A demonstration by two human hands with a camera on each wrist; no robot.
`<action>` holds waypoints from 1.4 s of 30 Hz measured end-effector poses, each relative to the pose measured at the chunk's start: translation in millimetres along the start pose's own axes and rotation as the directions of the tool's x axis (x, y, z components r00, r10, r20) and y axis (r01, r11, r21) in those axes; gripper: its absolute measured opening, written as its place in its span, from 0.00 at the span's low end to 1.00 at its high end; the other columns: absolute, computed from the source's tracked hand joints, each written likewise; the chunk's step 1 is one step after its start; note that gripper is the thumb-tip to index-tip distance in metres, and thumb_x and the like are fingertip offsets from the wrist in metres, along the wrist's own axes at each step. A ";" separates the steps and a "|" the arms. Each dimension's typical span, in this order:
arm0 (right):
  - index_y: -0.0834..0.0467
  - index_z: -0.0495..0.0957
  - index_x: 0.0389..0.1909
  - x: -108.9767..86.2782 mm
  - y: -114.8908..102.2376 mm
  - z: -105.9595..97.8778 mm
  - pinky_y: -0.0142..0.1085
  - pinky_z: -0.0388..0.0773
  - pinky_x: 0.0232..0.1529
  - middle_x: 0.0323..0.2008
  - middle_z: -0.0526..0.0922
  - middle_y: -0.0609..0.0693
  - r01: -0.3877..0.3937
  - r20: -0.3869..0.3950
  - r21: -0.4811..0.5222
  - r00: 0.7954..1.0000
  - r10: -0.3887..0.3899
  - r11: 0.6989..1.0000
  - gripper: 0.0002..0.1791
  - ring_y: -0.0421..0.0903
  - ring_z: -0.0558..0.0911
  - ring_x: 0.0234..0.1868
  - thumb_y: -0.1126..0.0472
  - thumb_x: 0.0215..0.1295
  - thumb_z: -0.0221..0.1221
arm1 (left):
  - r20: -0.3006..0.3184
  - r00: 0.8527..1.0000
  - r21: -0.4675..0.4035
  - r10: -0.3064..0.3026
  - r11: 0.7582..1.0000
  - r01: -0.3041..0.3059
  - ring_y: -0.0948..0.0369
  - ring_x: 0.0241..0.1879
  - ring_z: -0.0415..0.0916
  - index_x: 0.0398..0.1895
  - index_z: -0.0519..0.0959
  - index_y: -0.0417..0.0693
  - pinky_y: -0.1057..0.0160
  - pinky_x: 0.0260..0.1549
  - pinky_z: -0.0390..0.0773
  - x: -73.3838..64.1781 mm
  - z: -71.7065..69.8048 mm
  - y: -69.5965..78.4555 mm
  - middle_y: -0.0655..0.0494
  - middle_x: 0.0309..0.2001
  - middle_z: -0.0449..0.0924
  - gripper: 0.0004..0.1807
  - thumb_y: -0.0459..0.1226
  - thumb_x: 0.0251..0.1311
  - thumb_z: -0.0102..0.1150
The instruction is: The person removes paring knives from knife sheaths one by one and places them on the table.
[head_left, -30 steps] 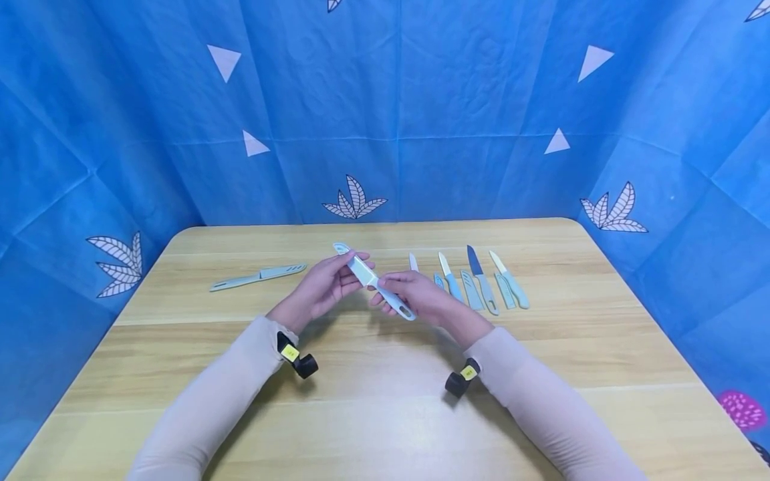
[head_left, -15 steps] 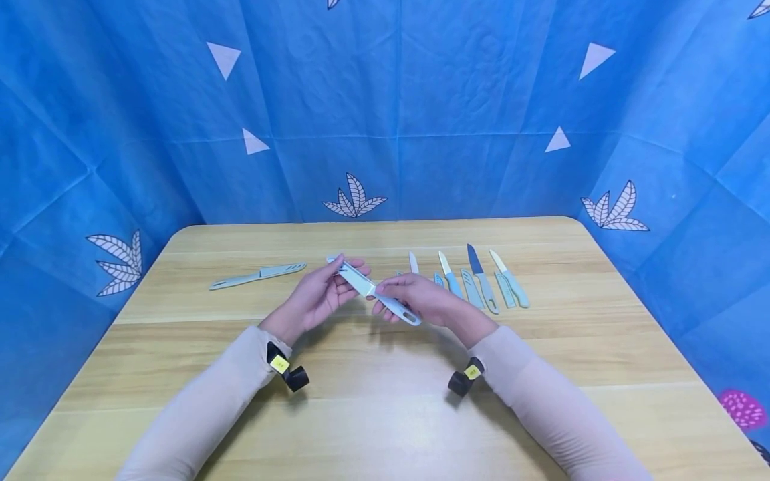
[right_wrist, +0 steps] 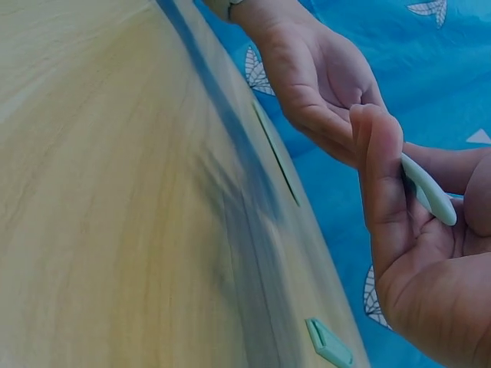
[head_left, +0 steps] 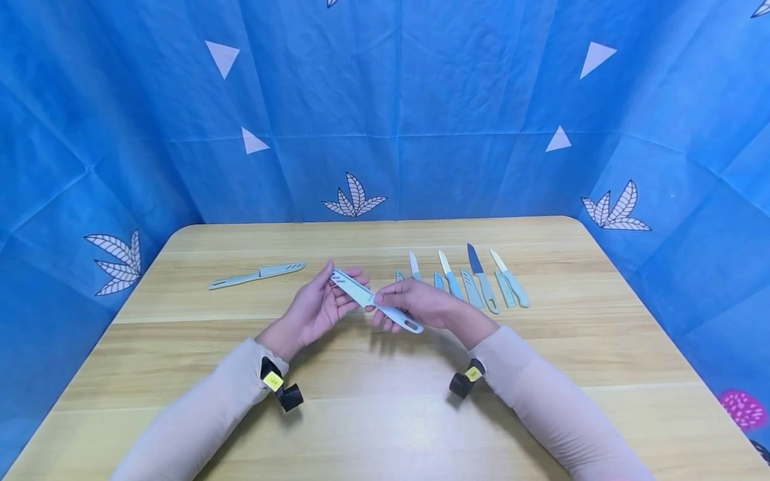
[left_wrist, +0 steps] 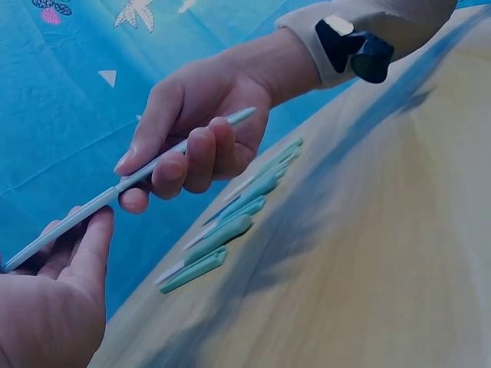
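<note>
Over the middle of the table, both hands hold a pale blue-green sheathed knife (head_left: 355, 288), tilted with its handle (head_left: 404, 321) toward the lower right. My right hand (head_left: 415, 299) grips that handle near the sheath, thumb on top, as the left wrist view confirms. At the sheath's far end is my left hand (head_left: 319, 307), its thumb by the tip and its fingers behind and beneath. The blade is hidden inside the sheath. In the right wrist view only the handle's end (right_wrist: 433, 195) shows beyond the curled right fingers.
Another sheathed knife (head_left: 259, 274) lies on the table at the left. To the right lie several bare knives, one with a dark blade (head_left: 474, 259), with loose sheaths (head_left: 472, 288) beside them. A blue curtain (head_left: 397, 107) hangs behind the table.
My left hand has slid slightly down and left, its thumb shifting from the sheath's face to near its tip. The knife has moved a little downward, and more of the sheath shows.
</note>
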State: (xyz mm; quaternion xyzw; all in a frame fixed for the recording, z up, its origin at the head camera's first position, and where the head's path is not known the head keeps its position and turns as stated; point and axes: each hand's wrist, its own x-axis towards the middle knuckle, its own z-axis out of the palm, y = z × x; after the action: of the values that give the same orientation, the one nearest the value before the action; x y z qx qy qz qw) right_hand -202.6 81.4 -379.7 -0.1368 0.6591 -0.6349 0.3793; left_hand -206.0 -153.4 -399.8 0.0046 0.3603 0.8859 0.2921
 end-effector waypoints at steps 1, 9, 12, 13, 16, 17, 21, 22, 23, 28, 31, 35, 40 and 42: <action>0.72 0.75 0.55 -0.4 0.2 0.5 0.34 0.84 0.33 0.39 0.83 0.65 -0.005 0.004 0.001 1.000 0.005 1.000 0.19 0.47 0.83 0.30 0.61 0.76 0.48 | -0.001 1.000 -0.006 0.001 1.000 -0.001 0.49 0.57 0.76 0.64 0.63 0.34 0.54 0.61 0.73 -1.1 0.0 -1.3 0.39 0.54 0.78 0.31 0.53 0.75 0.37; 0.73 0.75 0.55 -0.1 9.1 1.6 0.40 0.85 0.39 0.40 0.84 0.64 -0.022 0.049 -0.015 0.999 0.023 1.000 0.18 0.50 0.84 0.33 0.62 0.75 0.50 | 0.011 1.000 -0.058 0.004 0.998 -0.004 0.51 0.57 0.76 0.68 0.61 0.37 0.55 0.62 0.71 -8.8 -0.4 -11.6 0.40 0.56 0.77 0.32 0.54 0.76 0.35; 0.73 0.75 0.54 -0.2 11.6 2.3 0.43 0.85 0.43 0.40 0.84 0.64 -0.026 0.064 -0.012 0.998 0.027 1.000 0.18 0.50 0.84 0.34 0.62 0.74 0.51 | 0.020 1.000 -0.092 0.009 0.996 -0.008 0.51 0.60 0.74 0.71 0.56 0.37 0.56 0.64 0.69 -11.1 -0.4 -15.0 0.39 0.60 0.74 0.34 0.54 0.76 0.35; 0.73 0.75 0.54 -0.6 11.6 2.9 0.43 0.85 0.44 0.40 0.84 0.64 -0.029 0.069 -0.008 0.997 0.030 1.000 0.18 0.50 0.84 0.35 0.62 0.74 0.51 | 0.021 1.000 -0.105 0.013 0.994 -0.011 0.50 0.61 0.72 0.71 0.55 0.36 0.56 0.64 0.69 -11.7 -0.3 -15.9 0.39 0.60 0.73 0.34 0.54 0.76 0.35; 0.75 0.74 0.54 -1.5 12.0 4.6 0.45 0.84 0.46 0.40 0.84 0.64 -0.029 0.079 -0.004 0.996 0.029 1.000 0.19 0.50 0.84 0.35 0.63 0.74 0.51 | 0.028 0.999 -0.132 0.026 0.991 -0.022 0.49 0.67 0.64 0.72 0.53 0.36 0.57 0.65 0.67 -13.2 0.1 -18.3 0.40 0.61 0.73 0.35 0.54 0.76 0.34; 0.75 0.74 0.54 -1.6 12.1 5.0 0.46 0.84 0.46 0.40 0.84 0.64 -0.030 0.081 -0.003 0.996 0.030 1.000 0.19 0.50 0.84 0.36 0.63 0.74 0.51 | 0.023 0.999 -0.138 0.028 0.990 -0.025 0.49 0.68 0.63 0.72 0.54 0.36 0.57 0.66 0.67 -13.5 0.4 -18.9 0.41 0.60 0.74 0.34 0.54 0.76 0.34; 0.76 0.74 0.54 -1.9 13.9 5.9 0.45 0.84 0.46 0.40 0.84 0.64 -0.028 0.088 -0.007 0.996 0.028 1.000 0.19 0.50 0.85 0.36 0.63 0.74 0.50 | 0.019 0.999 -0.141 0.040 0.989 -0.036 0.49 0.69 0.61 0.71 0.55 0.36 0.57 0.66 0.66 -15.0 0.8 -21.4 0.42 0.59 0.75 0.34 0.54 0.76 0.33; 0.76 0.74 0.54 -1.8 14.2 5.9 0.45 0.84 0.46 0.40 0.84 0.63 -0.029 0.090 -0.008 0.995 0.029 1.000 0.19 0.50 0.85 0.36 0.63 0.75 0.50 | 0.019 0.999 -0.141 0.041 0.989 -0.038 0.49 0.68 0.61 0.71 0.55 0.37 0.57 0.66 0.66 -15.4 0.7 -22.0 0.42 0.59 0.75 0.34 0.54 0.76 0.32; 0.76 0.74 0.54 -1.7 14.8 6.0 0.45 0.84 0.46 0.40 0.84 0.63 -0.029 0.091 -0.008 0.995 0.029 1.000 0.19 0.50 0.85 0.36 0.63 0.75 0.50 | 0.012 0.999 -0.144 0.041 0.989 -0.039 0.49 0.68 0.62 0.71 0.55 0.37 0.57 0.66 0.66 -15.8 0.9 -22.6 0.42 0.59 0.75 0.33 0.54 0.76 0.32; 0.74 0.75 0.53 -1.4 17.2 6.4 0.46 0.84 0.47 0.40 0.84 0.63 -0.030 0.093 -0.012 0.995 0.031 0.999 0.18 0.50 0.85 0.37 0.63 0.75 0.50 | -0.010 0.999 -0.167 0.042 0.985 -0.043 0.50 0.69 0.60 0.72 0.54 0.38 0.58 0.66 0.67 -17.4 1.4 -25.8 0.42 0.62 0.73 0.33 0.54 0.76 0.32; 0.72 0.77 0.51 -1.4 19.3 6.7 0.46 0.84 0.47 0.40 0.84 0.64 -0.035 0.086 -0.023 0.996 0.036 0.999 0.17 0.51 0.85 0.37 0.62 0.74 0.51 | -0.026 0.999 -0.178 0.044 0.983 -0.048 0.50 0.69 0.60 0.72 0.53 0.38 0.59 0.66 0.67 -18.7 2.3 -27.5 0.40 0.69 0.63 0.34 0.54 0.76 0.33; 0.70 0.79 0.49 -1.3 21.5 7.2 0.46 0.84 0.45 0.40 0.84 0.64 -0.039 0.080 -0.038 0.996 0.041 0.999 0.16 0.52 0.85 0.38 0.61 0.74 0.52 | -0.040 0.998 -0.180 0.045 0.982 -0.051 0.51 0.67 0.64 0.73 0.51 0.38 0.59 0.67 0.66 -21.1 3.0 -29.8 0.40 0.73 0.53 0.34 0.54 0.76 0.32; 0.69 0.80 0.47 -2.7 22.0 8.1 0.47 0.85 0.44 0.39 0.85 0.64 -0.052 0.092 -0.067 0.994 0.058 0.996 0.15 0.53 0.85 0.37 0.61 0.73 0.53 | -0.046 0.998 -0.175 0.029 0.984 -0.037 0.51 0.69 0.61 0.73 0.50 0.38 0.59 0.66 0.67 -22.2 1.7 -33.6 0.40 0.74 0.50 0.34 0.54 0.76 0.32; 0.70 0.79 0.47 -3.6 22.3 8.3 0.48 0.85 0.43 0.38 0.85 0.64 -0.057 0.099 -0.077 0.993 0.065 0.995 0.15 0.54 0.85 0.37 0.61 0.74 0.52 | -0.048 0.999 -0.167 0.020 0.985 -0.028 0.51 0.70 0.58 0.73 0.50 0.39 0.59 0.66 0.67 -22.4 1.2 -35.0 0.40 0.75 0.49 0.34 0.54 0.76 0.33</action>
State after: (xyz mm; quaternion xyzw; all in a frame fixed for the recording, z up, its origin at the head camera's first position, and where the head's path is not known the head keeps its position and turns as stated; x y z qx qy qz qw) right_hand -187.8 81.2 -398.8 -0.1627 0.6659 -0.5903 0.4261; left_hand -169.2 -144.4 -416.9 -0.0361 0.2909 0.9165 0.2723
